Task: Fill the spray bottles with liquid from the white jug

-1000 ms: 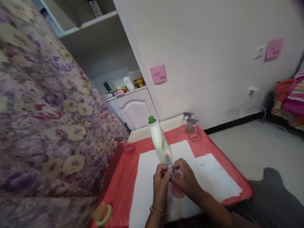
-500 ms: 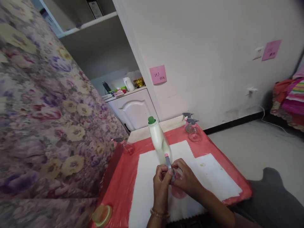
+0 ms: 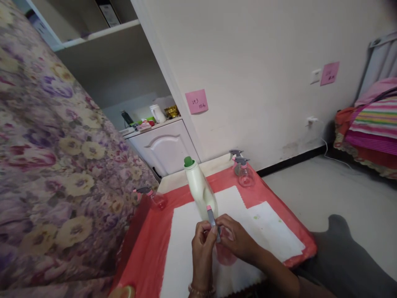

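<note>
Upright on the white cloth is a spray bottle (image 3: 225, 255) with a clear pinkish body, a grey trigger head and a pink nozzle tip. My left hand (image 3: 202, 248) pinches the grey head from the left. From the right, my right hand (image 3: 237, 240) has its fingers closed around the neck just below the head, so the collar is mostly hidden. Right behind the hands stands a tall pale-green jug (image 3: 200, 186) with a green spout piece in its open mouth.
Several more spray bottles (image 3: 246, 178) cluster at the table's back right corner. Another spray bottle (image 3: 159, 200) stands at the left edge. A round yellowish lid (image 3: 124, 292) lies at the front left. A floral curtain (image 3: 62, 165) hangs close on the left.
The view has swung slightly right, so everything appears shifted left. Both hands keep the same hold on the spray bottle, and the bottles and jug stay in place.
</note>
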The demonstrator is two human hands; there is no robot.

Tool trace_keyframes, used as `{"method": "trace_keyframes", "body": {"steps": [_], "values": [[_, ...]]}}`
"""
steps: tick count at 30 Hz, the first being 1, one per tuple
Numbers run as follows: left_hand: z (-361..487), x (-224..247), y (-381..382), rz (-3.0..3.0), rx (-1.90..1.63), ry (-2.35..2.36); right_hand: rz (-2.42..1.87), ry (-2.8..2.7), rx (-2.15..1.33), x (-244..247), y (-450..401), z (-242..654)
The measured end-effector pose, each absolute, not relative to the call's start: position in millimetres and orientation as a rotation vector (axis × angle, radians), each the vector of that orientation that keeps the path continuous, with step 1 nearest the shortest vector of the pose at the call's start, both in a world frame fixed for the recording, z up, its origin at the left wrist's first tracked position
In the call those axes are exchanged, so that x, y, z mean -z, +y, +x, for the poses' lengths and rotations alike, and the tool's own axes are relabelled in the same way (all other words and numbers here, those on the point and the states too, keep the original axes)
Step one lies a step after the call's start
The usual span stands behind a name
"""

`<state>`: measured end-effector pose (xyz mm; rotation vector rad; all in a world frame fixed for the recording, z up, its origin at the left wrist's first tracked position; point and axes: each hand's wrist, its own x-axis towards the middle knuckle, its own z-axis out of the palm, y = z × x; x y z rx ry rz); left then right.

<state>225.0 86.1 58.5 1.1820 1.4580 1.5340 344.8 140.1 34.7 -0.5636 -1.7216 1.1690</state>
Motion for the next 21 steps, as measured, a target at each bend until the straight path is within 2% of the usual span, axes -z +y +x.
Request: {"method": "trace_keyframes", "body": {"steps": [6, 12, 18, 21], "values": [[226.0, -60.2, 86.0, 1.161, -1.521, 1.483, -0.759, -1.607, -1.042, -28.8, 140.5, 339.8], [225.4, -59.2, 87.2, 1.170, -1.543, 1.467, -0.521, -1.728, -1.152, -35.0, 144.3, 350.6], [225.8, -59.5, 85.4, 1.173, -1.512, 1.453, -0.708, -1.590, -1.105, -30.5, 139.6, 342.6], [224.8, -57.6, 85.0, 1.181, -1.506, 1.466, -0.632, -1.676, -1.134, -34.2, 139.7, 346.9]]}}
